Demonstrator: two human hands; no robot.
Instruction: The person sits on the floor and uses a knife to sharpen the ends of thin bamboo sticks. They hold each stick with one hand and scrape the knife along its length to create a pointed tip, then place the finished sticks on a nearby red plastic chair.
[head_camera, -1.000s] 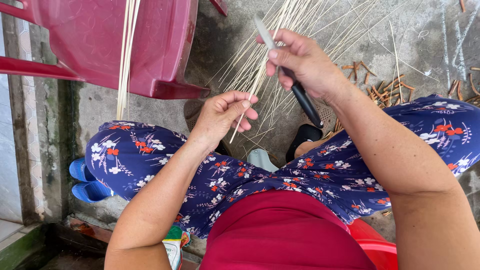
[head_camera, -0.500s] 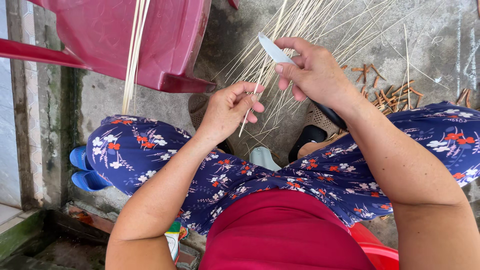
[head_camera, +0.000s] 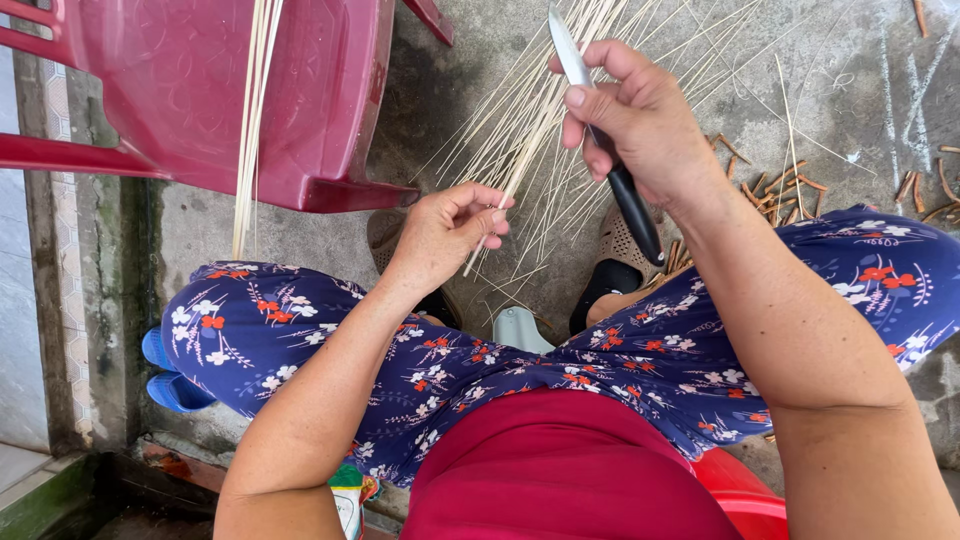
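My right hand (head_camera: 640, 125) grips a knife (head_camera: 570, 55) with a black handle, its steel blade pointing up and away from me. My left hand (head_camera: 445, 235) pinches the near end of a thin pale bamboo stick (head_camera: 515, 175) between thumb and fingers. The stick slants up toward the blade. Both hands hover above my knees, which are covered by blue flowered trousers (head_camera: 560, 360). Under the hands, a spread of many thin bamboo sticks (head_camera: 520, 120) lies on the concrete floor.
A dark red plastic chair (head_camera: 200, 90) stands at the upper left, with a bundle of long sticks (head_camera: 255, 110) lying over its seat. Brown bamboo shavings (head_camera: 780, 185) litter the floor at right. My sandalled feet (head_camera: 615, 255) rest below the hands. A blue stool edge (head_camera: 165, 375) shows left.
My right hand has lifted the knife, so the blade now points more upright. The left hand has kept its pinch on the stick and shifted slightly right and down.
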